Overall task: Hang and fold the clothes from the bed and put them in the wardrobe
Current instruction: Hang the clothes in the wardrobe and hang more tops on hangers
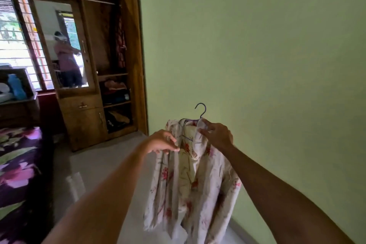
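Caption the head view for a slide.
A floral shirt on a hanger, pinched by left hand and right hand; open wardrobe behind.
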`<state>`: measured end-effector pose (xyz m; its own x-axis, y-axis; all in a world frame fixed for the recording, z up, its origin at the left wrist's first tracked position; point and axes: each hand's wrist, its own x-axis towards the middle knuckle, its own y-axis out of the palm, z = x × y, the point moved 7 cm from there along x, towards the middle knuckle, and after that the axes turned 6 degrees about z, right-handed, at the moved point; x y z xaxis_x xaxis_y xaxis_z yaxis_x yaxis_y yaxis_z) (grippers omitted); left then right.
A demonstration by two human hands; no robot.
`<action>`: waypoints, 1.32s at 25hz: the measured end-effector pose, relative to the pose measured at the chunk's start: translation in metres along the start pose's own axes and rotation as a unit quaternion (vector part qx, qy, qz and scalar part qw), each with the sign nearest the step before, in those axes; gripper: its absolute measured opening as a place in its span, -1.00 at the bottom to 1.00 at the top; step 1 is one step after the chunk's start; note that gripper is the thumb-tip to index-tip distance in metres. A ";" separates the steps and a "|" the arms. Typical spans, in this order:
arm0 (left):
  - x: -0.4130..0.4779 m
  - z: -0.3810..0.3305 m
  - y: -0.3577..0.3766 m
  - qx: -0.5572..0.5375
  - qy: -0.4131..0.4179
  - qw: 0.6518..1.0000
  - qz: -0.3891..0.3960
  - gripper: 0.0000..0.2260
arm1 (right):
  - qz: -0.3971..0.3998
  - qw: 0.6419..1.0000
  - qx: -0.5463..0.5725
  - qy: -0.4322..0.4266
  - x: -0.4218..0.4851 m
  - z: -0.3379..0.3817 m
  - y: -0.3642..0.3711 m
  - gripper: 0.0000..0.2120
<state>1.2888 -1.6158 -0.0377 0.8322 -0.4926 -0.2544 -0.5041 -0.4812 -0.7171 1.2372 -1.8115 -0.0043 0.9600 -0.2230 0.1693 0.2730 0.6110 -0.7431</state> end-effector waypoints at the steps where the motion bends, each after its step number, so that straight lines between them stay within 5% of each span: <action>1: 0.013 0.013 -0.012 -0.002 -0.008 1.000 -0.004 -0.57 | 0.006 1.000 0.000 -0.011 0.020 0.006 0.012 -0.56; 22: 0.399 0.273 -0.365 -0.095 -0.142 0.974 -0.146 -0.68 | 0.080 0.982 -0.012 -0.172 0.589 0.165 0.282 -0.65; 33: 0.624 0.403 -0.619 -0.079 -0.123 0.977 -0.156 -0.69 | 0.027 0.990 0.026 -0.136 0.894 0.269 0.403 -0.64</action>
<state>2.2136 -1.3331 -0.0138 0.9717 -0.1241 -0.2010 -0.2297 -0.6954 -0.6809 2.2222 -1.5599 0.0215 0.9523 0.0197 0.3045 0.2173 0.6569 -0.7220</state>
